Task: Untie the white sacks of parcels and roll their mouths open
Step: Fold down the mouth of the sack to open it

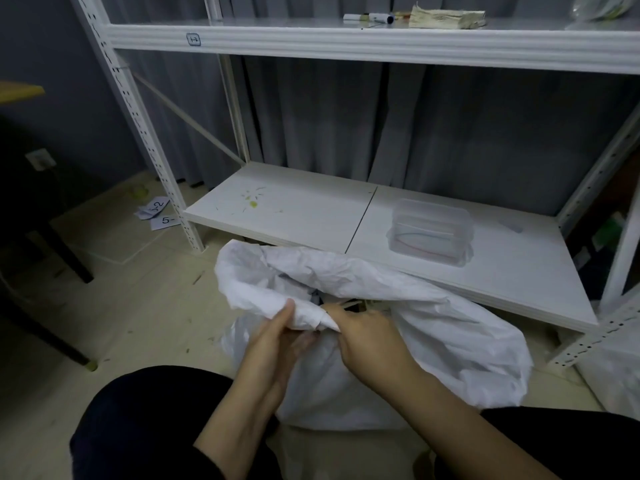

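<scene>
While the white sack (433, 327) gapes, both hands (332, 336) pinch its near rim.

Small parcel storeroom or sorting room. White slotted-steel rack (147, 133) with a handwritten label (193, 39) on the top beam, markers (369, 18) on the top shelf (277, 24), numbered paper slips (157, 213) lying on the floor (138, 306). White sack (450, 334) on the floor in front of the rack, grey curtain (329, 116) behind it.
</scene>
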